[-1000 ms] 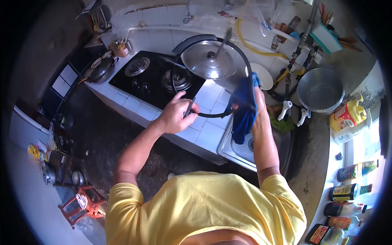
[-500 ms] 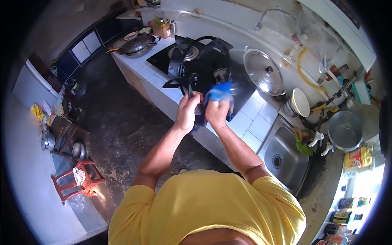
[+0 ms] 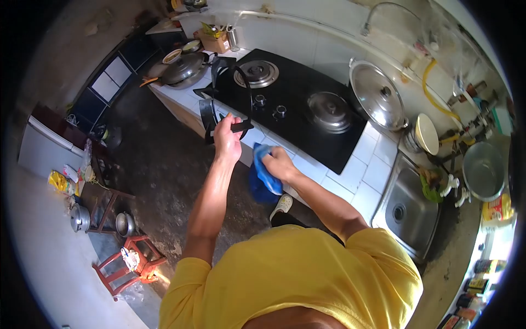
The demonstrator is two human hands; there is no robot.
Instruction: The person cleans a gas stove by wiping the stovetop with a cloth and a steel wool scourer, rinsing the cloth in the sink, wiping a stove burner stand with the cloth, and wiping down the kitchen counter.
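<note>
My left hand (image 3: 228, 139) is closed round one arm of a black ring-shaped pot stand (image 3: 209, 114), which it holds up at the front left edge of the stove. My right hand (image 3: 279, 164) grips a blue cloth (image 3: 264, 178) that hangs down in front of the counter edge, apart from the stand. Behind both hands lies the black gas stove (image 3: 296, 82), with a left burner (image 3: 256, 73) and a right burner (image 3: 329, 112) showing, and two knobs at its front.
A steel lid (image 3: 377, 94) leans on the wall right of the stove, beside a bowl (image 3: 426, 134) and the sink (image 3: 411, 211). A lidded pan (image 3: 185, 71) stands on the counter's left end. A red stool (image 3: 139, 263) is on the floor at lower left.
The pot stand and my left hand have moved left, off the stove. My right hand has lowered with the cloth, away from the stand. Both burners now show more fully.
</note>
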